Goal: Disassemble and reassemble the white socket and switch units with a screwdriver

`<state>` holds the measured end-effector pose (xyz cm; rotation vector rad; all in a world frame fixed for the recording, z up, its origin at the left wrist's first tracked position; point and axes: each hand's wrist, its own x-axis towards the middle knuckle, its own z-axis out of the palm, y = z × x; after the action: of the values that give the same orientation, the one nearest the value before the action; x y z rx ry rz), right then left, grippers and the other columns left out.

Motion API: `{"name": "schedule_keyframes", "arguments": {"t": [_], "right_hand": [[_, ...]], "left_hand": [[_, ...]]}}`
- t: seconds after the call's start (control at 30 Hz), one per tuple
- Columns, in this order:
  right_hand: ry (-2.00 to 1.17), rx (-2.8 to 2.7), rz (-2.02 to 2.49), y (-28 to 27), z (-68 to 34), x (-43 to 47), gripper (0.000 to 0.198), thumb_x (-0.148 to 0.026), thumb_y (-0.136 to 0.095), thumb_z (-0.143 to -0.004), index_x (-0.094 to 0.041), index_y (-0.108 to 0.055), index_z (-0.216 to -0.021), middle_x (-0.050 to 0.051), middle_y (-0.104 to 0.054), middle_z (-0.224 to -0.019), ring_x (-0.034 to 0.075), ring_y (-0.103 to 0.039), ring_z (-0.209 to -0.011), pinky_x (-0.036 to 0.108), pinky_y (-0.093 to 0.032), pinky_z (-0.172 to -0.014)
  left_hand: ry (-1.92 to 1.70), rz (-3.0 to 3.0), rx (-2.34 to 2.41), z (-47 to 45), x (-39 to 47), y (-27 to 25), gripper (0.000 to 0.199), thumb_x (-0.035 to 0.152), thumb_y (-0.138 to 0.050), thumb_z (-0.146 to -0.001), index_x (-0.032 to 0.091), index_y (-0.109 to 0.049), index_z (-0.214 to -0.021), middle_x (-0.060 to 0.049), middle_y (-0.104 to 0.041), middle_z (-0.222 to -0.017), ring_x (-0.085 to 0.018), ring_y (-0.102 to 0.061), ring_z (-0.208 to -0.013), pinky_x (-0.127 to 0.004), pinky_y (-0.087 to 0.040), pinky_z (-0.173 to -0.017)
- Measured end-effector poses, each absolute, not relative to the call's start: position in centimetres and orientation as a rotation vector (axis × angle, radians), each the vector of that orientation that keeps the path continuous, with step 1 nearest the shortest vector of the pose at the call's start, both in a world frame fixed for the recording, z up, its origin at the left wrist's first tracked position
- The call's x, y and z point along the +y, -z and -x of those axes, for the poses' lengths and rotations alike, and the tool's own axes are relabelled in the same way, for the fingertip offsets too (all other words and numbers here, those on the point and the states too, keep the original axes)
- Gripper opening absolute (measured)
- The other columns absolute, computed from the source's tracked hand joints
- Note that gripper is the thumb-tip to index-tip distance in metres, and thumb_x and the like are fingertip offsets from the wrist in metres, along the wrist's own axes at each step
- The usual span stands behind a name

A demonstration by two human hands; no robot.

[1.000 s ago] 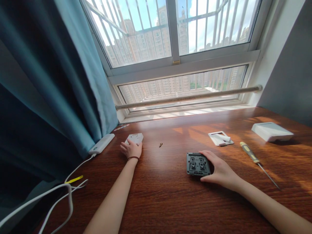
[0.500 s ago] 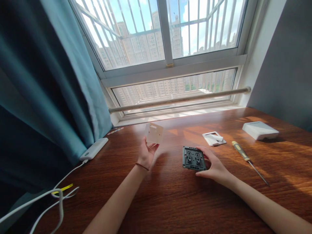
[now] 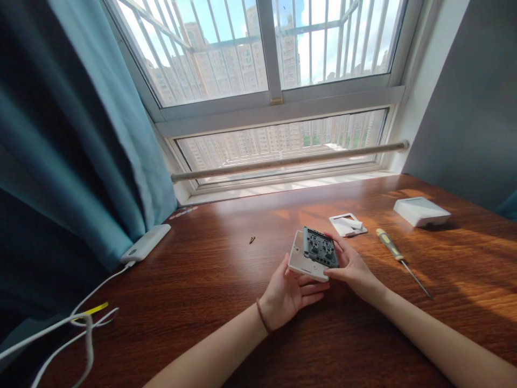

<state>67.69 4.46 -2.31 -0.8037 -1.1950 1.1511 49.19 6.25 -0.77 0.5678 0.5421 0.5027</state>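
My left hand [image 3: 288, 295] is closed on a shallow white switch box [image 3: 301, 263], gripping it from below and the left, thumb at its edge. In my right hand [image 3: 352, 264] is a dark grey switch module [image 3: 322, 246], held by its right side with two black mechanisms facing up. The module lies tilted over the box, covering its upper right part and seeming to touch it. Whether it sits inside the box I cannot tell. Two small screws [image 3: 252, 240] rest on the table left of the hands.
Behind my right hand lies a white frame [image 3: 333, 223] with loose white pieces [image 3: 350, 223]. A screwdriver [image 3: 391, 245] and a white box [image 3: 422, 210] are at the right. White cables [image 3: 89, 345] and a white power bank-like device [image 3: 146, 243] lie left, beside the curtain [image 3: 133, 161].
My left hand has brought the white box rightward and down to the grey module. The two screws now show on the table. The view has shifted slightly.
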Motion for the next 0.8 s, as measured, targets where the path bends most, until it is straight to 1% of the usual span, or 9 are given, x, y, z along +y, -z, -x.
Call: {"name": "schedule_keyframes", "arguments": {"t": [0.1, 0.23, 0.3, 0.47, 0.53, 0.6, 0.67, 0.73, 0.8], "right_hand": [[-1.12, -1.273, 0.878, 2.5, -67.9, 4.6, 0.085, -0.034, -0.08, -0.056, -0.025, -0.036, -0.128, 0.011, -0.049, -0.131, 0.028, -0.044, -0.123, 0.044, -0.037, -0.102], [-1.09, -1.365, 0.945, 2.7, -68.2, 4.8, 0.09, -0.04, -0.08, -0.055, -0.024, -0.033, -0.13, 0.013, -0.047, -0.131, 0.028, -0.044, -0.123, 0.045, -0.039, -0.101], [-1.09, -1.383, 0.958, 2.7, -68.3, 4.9, 0.09, -0.04, -0.08, -0.054, -0.024, -0.033, -0.129, 0.013, -0.047, -0.13, 0.028, -0.044, -0.123, 0.045, -0.039, -0.101], [-1.109, -1.424, 0.941, 3.2, -68.8, 5.3, 0.091, -0.032, -0.082, -0.051, -0.025, -0.034, -0.128, 0.012, -0.043, -0.132, 0.028, -0.041, -0.125, 0.043, -0.037, -0.102], [-1.125, -1.448, 0.943, 3.5, -69.0, 5.4, 0.091, -0.031, -0.083, -0.051, -0.025, -0.034, -0.128, 0.011, -0.042, -0.132, 0.027, -0.041, -0.125, 0.042, -0.037, -0.102], [-1.126, -1.478, 0.941, 3.7, -69.1, 5.5, 0.091, -0.031, -0.083, -0.05, -0.025, -0.036, -0.127, 0.011, -0.04, -0.133, 0.027, -0.039, -0.126, 0.041, -0.036, -0.103], [-1.116, -1.507, 0.946, 3.7, -69.1, 5.4, 0.09, -0.03, -0.083, -0.049, -0.024, -0.038, -0.127, 0.011, -0.037, -0.133, 0.026, -0.037, -0.127, 0.039, -0.034, -0.104], [-1.117, -1.534, 0.964, 3.5, -69.1, 5.3, 0.091, -0.031, -0.083, -0.05, -0.024, -0.037, -0.128, 0.011, -0.035, -0.134, 0.026, -0.036, -0.128, 0.038, -0.033, -0.105], [-1.128, -1.569, 0.986, 3.3, -69.3, 5.3, 0.092, -0.031, -0.083, -0.05, -0.025, -0.036, -0.129, 0.01, -0.034, -0.135, 0.026, -0.035, -0.129, 0.038, -0.033, -0.105]], "left_hand": [[-0.539, -0.748, 0.643, -49.5, 6.0, 1.1, 0.07, 0.066, -0.029, -0.082, 0.01, -0.051, -0.118, -0.018, -0.065, -0.105, -0.025, -0.064, -0.092, -0.038, -0.043, -0.087], [-0.717, -1.052, 0.776, -49.5, 6.0, 1.1, 0.062, 0.06, -0.045, -0.08, 0.019, -0.037, -0.127, -0.013, -0.063, -0.108, -0.02, -0.066, -0.076, -0.034, -0.048, -0.073], [-0.716, -1.178, 0.787, -49.2, 6.4, 1.0, 0.061, 0.058, -0.047, -0.08, 0.021, -0.035, -0.128, -0.011, -0.063, -0.105, -0.019, -0.064, -0.069, -0.031, -0.048, -0.064], [-0.72, -1.587, 0.804, -48.3, 8.2, 0.6, 0.042, 0.045, -0.05, -0.082, 0.016, -0.057, -0.111, -0.008, -0.063, -0.097, -0.018, -0.057, -0.074, -0.026, -0.043, -0.061], [-0.679, -1.65, 0.821, -48.1, 8.7, 0.5, 0.039, 0.042, -0.047, -0.083, 0.016, -0.06, -0.109, -0.008, -0.063, -0.096, -0.018, -0.054, -0.073, -0.025, -0.042, -0.058], [-0.658, -1.695, 0.85, -47.9, 9.0, 0.5, 0.037, 0.039, -0.045, -0.084, 0.017, -0.061, -0.108, -0.008, -0.063, -0.097, -0.02, -0.054, -0.076, -0.027, -0.043, -0.061], [-0.688, -1.8, 0.879, -47.8, 9.1, 0.5, 0.031, 0.036, -0.045, -0.084, 0.019, -0.065, -0.101, -0.007, -0.063, -0.097, -0.022, -0.053, -0.086, -0.031, -0.043, -0.076], [-0.705, -1.889, 0.895, -47.7, 9.0, 0.5, 0.027, 0.034, -0.046, -0.084, 0.021, -0.068, -0.093, -0.006, -0.063, -0.093, -0.024, -0.051, -0.093, -0.034, -0.038, -0.088], [-0.688, -1.892, 0.918, -47.7, 8.8, 0.6, 0.026, 0.033, -0.046, -0.083, 0.021, -0.068, -0.09, -0.006, -0.062, -0.09, -0.024, -0.05, -0.092, -0.036, -0.037, -0.091]]}}
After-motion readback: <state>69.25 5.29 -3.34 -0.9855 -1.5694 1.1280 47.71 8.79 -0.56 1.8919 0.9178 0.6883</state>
